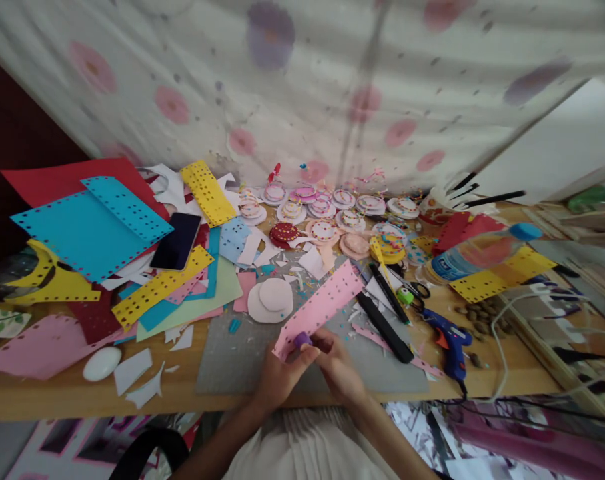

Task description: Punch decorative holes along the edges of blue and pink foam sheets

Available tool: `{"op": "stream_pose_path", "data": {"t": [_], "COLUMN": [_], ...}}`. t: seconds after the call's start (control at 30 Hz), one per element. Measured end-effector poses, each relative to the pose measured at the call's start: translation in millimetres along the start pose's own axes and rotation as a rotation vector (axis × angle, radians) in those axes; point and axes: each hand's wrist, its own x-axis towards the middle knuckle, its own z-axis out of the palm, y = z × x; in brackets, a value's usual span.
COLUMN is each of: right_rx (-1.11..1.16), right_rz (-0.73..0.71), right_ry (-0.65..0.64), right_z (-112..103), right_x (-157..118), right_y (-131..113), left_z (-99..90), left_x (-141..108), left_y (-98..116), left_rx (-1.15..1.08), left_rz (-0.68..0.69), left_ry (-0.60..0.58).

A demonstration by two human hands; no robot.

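"What is my backdrop?"

"From my remote seat I see a flowered curtain (197, 133) on the far side, then a wooden table (57, 405) with a grey mat (219, 373) near its front edge. The pink dotted strip (329, 298) slants above the mat, its near end at the hands, its far end up to the right."

"And the hands?"

"The left hand (277, 381) is narrowed on the strip's near end, its thumb by a small purple piece (303, 340). The right hand (338, 367) has its fingers drawn in beside that piece; I can't tell whether they grip it, the strip or both."

"How would I handle this well?"

"I'd judge a light pinch best: the strip looks thin and could crease. Support it close to the purple piece, use small fingertip motions, and let the long end ride flat rather than twist."

"Where are my limits?"

"On the right, a thick black tool (385, 328) lies nearest, with the blue glue gun (451, 341) and its cord beyond. White discs (271, 300) sit just left of the strip, and small decorated hats (323, 230) crowd the far side. The near-left part of the mat looks roomiest, so I'd favour short moves there, elbows low."
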Motion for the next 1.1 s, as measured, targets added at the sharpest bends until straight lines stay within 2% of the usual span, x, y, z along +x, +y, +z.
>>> {"op": "stream_pose_path", "data": {"t": [0.27,0.5,0.73,0.9,1.1], "right_rx": [0.005,-0.102,-0.174,-0.109,0.082], "right_rz": [-0.003,0.018,0.025,0.019,0.014], "right_ry": [0.005,0.031,0.038,0.027,-0.045], "right_z": [1.1,-13.7,-21.9,-22.4,-22.3], "right_x": [5.7,6.7,5.4,3.8,3.1], "right_y": [-9.3,-17.5,-23.6,-26.1,-28.4], "left_z": [-4.3,-29.3,-34.3,-31.5,-28.1], "left_x": [13.9,22.9,24.3,24.2,22.5], "left_y": [4.6,5.8,10.0,9.4,13.1], "left_rx": [0.063,0.249,0.183,0.102,0.077], "left_rz": [0.078,0.169,0.139,0.123,0.073], "left_ry": [-0.072,0.067,0.224,0.199,0.200]}}
